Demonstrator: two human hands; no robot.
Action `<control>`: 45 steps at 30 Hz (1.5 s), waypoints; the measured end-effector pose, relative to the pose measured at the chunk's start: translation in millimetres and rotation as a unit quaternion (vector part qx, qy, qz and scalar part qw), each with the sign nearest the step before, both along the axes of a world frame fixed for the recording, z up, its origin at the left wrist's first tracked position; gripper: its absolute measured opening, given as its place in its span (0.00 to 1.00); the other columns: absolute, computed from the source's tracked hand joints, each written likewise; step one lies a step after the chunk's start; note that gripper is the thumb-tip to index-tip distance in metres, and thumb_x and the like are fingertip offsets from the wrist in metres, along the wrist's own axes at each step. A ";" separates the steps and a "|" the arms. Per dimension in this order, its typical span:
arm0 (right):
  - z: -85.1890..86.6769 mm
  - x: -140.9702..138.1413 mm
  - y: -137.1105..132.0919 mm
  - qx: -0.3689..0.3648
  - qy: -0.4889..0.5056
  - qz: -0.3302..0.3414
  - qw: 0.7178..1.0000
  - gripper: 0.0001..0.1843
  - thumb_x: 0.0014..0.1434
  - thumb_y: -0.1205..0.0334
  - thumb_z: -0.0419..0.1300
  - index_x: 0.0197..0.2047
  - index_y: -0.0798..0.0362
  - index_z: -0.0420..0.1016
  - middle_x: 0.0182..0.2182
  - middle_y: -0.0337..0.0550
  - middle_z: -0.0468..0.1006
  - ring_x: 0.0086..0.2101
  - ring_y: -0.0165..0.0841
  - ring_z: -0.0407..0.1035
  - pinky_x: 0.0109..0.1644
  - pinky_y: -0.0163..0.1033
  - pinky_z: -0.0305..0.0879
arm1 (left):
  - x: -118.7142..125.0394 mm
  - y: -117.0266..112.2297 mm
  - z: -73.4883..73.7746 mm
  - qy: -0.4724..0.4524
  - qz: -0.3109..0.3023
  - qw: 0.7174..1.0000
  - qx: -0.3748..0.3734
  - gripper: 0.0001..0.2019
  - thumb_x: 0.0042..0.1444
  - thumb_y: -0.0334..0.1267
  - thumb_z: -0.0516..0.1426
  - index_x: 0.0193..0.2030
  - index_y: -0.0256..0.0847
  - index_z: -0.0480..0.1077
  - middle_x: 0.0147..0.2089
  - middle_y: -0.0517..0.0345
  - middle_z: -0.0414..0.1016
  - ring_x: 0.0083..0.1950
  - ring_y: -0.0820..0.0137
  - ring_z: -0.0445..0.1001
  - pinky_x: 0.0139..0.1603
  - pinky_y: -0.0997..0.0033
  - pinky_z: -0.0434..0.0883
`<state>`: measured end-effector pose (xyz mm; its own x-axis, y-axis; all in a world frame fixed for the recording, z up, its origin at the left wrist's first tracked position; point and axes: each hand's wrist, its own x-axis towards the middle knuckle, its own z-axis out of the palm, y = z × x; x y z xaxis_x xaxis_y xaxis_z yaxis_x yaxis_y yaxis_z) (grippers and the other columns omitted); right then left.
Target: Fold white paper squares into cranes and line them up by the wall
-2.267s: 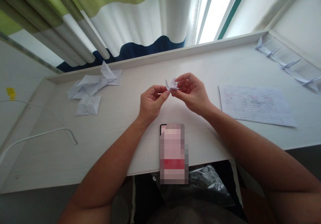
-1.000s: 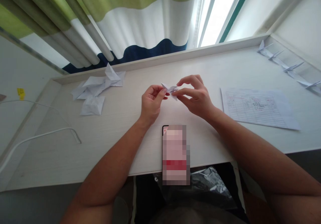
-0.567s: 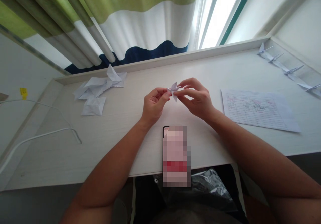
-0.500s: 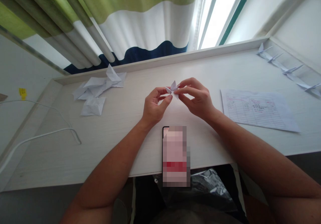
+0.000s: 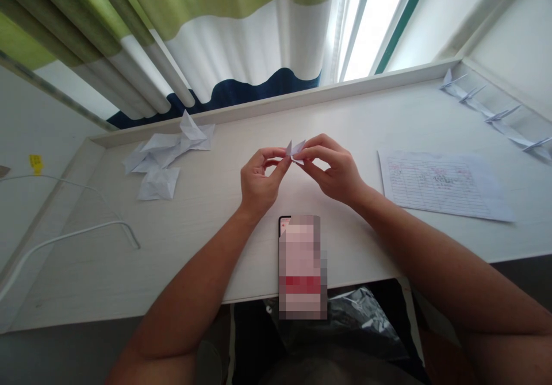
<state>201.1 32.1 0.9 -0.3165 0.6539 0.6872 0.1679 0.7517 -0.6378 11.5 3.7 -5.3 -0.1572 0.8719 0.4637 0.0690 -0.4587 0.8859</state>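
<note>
A small white folded paper figure (image 5: pixel 294 149) is held just above the white desk (image 5: pixel 215 212), near its middle. My left hand (image 5: pixel 259 179) pinches its left side between thumb and forefinger. My right hand (image 5: pixel 334 169) pinches its right side with the fingers curled over the top. Most of the paper is hidden between the fingertips; only two small points stick up.
A phone (image 5: pixel 302 267) lies at the desk's front edge below my hands. Crumpled and folded white papers (image 5: pixel 161 152) sit at the back left. A lined sheet (image 5: pixel 442 184) lies to the right. Several paper cranes (image 5: pixel 491 115) line the far right ledge. A white cable (image 5: pixel 69 235) curves at the left.
The paper figure has been turned and worked between my fingertips, its points shifting. Both hands stay in nearly the same spot above the desk.
</note>
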 end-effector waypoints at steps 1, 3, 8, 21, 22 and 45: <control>0.3 -0.2 -0.2 0.000 0.004 0.005 1.000 0.07 0.75 0.53 0.65 0.47 0.42 0.85 0.44 0.44 0.81 0.46 0.40 0.77 0.49 0.50 0.81 | -0.2 0.1 -0.4 0.003 0.002 1.000 0.000 0.14 0.61 0.50 0.74 0.43 0.44 0.82 0.46 0.55 0.88 0.50 0.66 0.86 0.53 0.64 0.81; 1.4 -0.7 -1.0 -0.006 0.008 0.010 1.000 0.07 0.75 0.53 0.65 0.47 0.42 0.85 0.45 0.44 0.81 0.46 0.39 0.77 0.48 0.49 0.81 | -0.4 0.4 -0.8 -0.004 0.003 1.000 0.001 0.14 0.60 0.50 0.75 0.44 0.45 0.83 0.45 0.56 0.88 0.49 0.67 0.86 0.52 0.65 0.81; 4.3 -2.9 -4.0 -0.045 0.020 0.005 0.999 0.07 0.75 0.52 0.66 0.47 0.43 0.84 0.44 0.44 0.80 0.45 0.38 0.77 0.46 0.47 0.82 | 0.7 -0.7 1.0 -0.011 -0.006 1.000 -0.003 0.14 0.60 0.51 0.75 0.43 0.46 0.85 0.46 0.55 0.88 0.50 0.66 0.86 0.53 0.64 0.81; 0.8 -3.3 -1.3 -0.054 0.027 0.019 0.998 0.05 0.75 0.56 0.66 0.47 0.44 0.83 0.44 0.42 0.78 0.43 0.35 0.76 0.44 0.44 0.81 | 2.1 1.4 0.1 -0.044 -0.018 0.998 -0.044 0.21 0.60 0.58 0.73 0.42 0.43 0.79 0.44 0.55 0.85 0.46 0.68 0.84 0.51 0.66 0.82; 0.8 -3.1 -1.1 -0.055 0.025 0.020 0.998 0.05 0.75 0.56 0.66 0.47 0.44 0.83 0.44 0.42 0.79 0.43 0.35 0.76 0.45 0.44 0.80 | 1.8 2.3 -0.1 -0.046 -0.023 0.998 -0.045 0.21 0.59 0.58 0.74 0.42 0.43 0.80 0.44 0.55 0.85 0.46 0.69 0.84 0.51 0.67 0.82; -6.8 -8.3 3.7 -0.215 0.100 0.068 0.969 0.25 0.66 0.43 0.74 0.57 0.45 0.74 0.43 0.41 0.82 0.39 0.34 0.79 0.42 0.42 0.79 | 2.6 4.0 -1.0 -0.120 -0.066 0.985 -0.107 0.22 0.53 0.53 0.78 0.39 0.42 0.76 0.38 0.60 0.83 0.40 0.72 0.83 0.51 0.65 0.84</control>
